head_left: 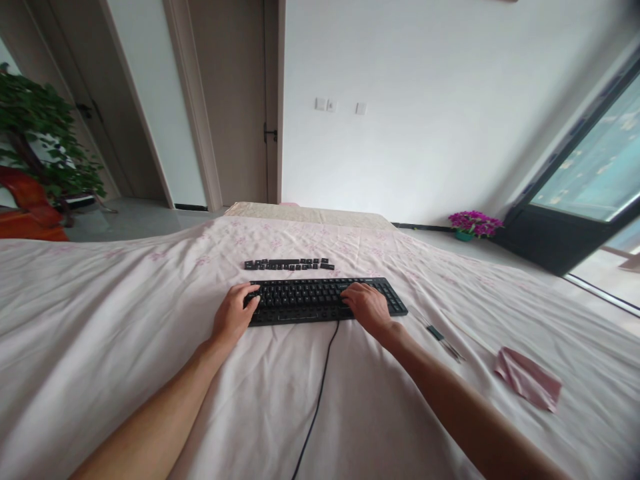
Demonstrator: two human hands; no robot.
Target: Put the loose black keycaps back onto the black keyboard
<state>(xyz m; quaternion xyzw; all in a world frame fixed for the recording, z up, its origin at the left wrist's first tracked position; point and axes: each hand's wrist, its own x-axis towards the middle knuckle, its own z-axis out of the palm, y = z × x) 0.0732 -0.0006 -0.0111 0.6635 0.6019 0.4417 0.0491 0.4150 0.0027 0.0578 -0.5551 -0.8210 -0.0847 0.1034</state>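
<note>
A black keyboard (pixel 300 293) lies on the cloth-covered surface, its lowest rows stripped of keycaps. My left hand (pixel 236 310) grips the keyboard's left end, thumb and fingers closed around the corner. Over the right part of the main keys rests my right hand (pixel 367 303), fingers bent and pressed together on the keys; whatever is between the fingertips is hidden. Behind the keyboard, loose black keycaps (pixel 290 267) are laid out in two rows, with a long space bar (pixel 284 261) among them. A black cable (pixel 323 387) runs from the keyboard's front edge towards me.
To the right lie a thin tool with a dark handle and wire prongs (pixel 440 335) and a folded pink cloth (pixel 529 378). The pale floral sheet (pixel 150 293) is wrinkled. Beyond it are a white wall, doors, a potted plant (pixel 45 127) and purple flowers (pixel 475 223).
</note>
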